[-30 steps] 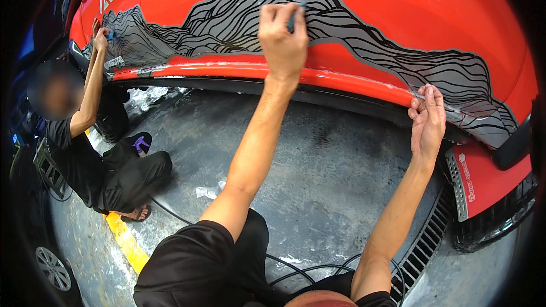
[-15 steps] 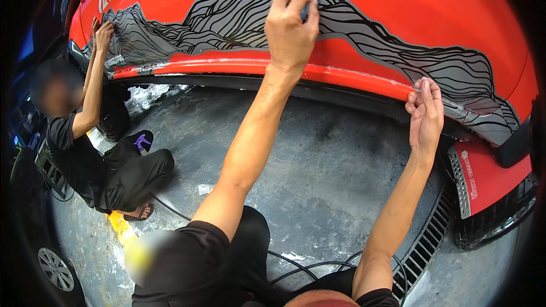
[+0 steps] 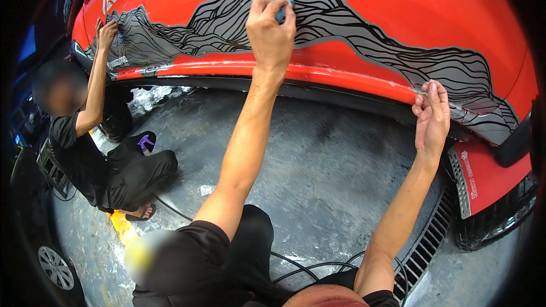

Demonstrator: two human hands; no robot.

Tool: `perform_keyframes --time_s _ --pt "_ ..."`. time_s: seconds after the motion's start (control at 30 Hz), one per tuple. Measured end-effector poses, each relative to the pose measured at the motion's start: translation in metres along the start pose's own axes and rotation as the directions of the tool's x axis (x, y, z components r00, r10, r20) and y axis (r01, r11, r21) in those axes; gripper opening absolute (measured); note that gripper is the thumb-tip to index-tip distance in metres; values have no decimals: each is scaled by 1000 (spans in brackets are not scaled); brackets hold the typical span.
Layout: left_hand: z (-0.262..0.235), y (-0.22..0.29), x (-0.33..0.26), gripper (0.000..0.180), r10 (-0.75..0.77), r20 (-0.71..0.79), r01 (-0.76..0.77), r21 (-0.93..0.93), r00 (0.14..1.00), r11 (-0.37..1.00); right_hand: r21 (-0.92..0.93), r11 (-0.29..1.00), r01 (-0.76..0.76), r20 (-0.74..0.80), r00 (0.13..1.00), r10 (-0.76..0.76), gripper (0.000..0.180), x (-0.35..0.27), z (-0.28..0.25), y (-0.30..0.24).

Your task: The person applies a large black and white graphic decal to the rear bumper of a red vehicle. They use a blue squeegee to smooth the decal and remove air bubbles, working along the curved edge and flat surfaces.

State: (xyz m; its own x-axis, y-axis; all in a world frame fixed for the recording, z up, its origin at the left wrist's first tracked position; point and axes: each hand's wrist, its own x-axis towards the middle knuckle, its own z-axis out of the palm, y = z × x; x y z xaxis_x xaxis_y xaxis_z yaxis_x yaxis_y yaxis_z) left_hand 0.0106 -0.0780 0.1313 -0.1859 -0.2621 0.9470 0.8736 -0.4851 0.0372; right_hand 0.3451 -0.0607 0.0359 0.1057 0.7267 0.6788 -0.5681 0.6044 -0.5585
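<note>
Wrinkles could spoil the wavy sticker (image 3: 325,14) at twelve o'clock if my left hand (image 3: 269,38), holding a blue tool (image 3: 280,15), rubs crooked or my right hand (image 3: 433,119) at three o'clock, maybe pinching, I can't tell, tugs.

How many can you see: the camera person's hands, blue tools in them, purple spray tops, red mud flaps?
Camera person's hands: 2 (left hand, right hand)
Blue tool: 1
Purple spray top: 1
Red mud flap: 1
Total: 5
</note>
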Motion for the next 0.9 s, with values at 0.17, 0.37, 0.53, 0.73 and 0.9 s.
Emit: perform_keyframes --time_s 0.17,0.37,0.53,0.73,0.9 --pt "16 20 -8 10 94 102 -92 -26 990 995 23 1000 17 23 1000 -17 18 3 -3 6" --pt "22 26 11 12 168 164 -164 -39 972 986 -11 1000 1 23 1000 -1 18 3 5 13" --pt "0 -24 43 17 204 115 -218 118 972 969 -48 999 -3 -20 1000 2 19 6 -8 13" --pt "-15 -31 48 19 135 10 -135 123 991 983 -2 1000 -17 0 1000 17 17 7 2 26" --pt "43 17 31 18 96 42 -88 -168 994 982 -55 998 -35 19 999 36 18 7 -10 29"
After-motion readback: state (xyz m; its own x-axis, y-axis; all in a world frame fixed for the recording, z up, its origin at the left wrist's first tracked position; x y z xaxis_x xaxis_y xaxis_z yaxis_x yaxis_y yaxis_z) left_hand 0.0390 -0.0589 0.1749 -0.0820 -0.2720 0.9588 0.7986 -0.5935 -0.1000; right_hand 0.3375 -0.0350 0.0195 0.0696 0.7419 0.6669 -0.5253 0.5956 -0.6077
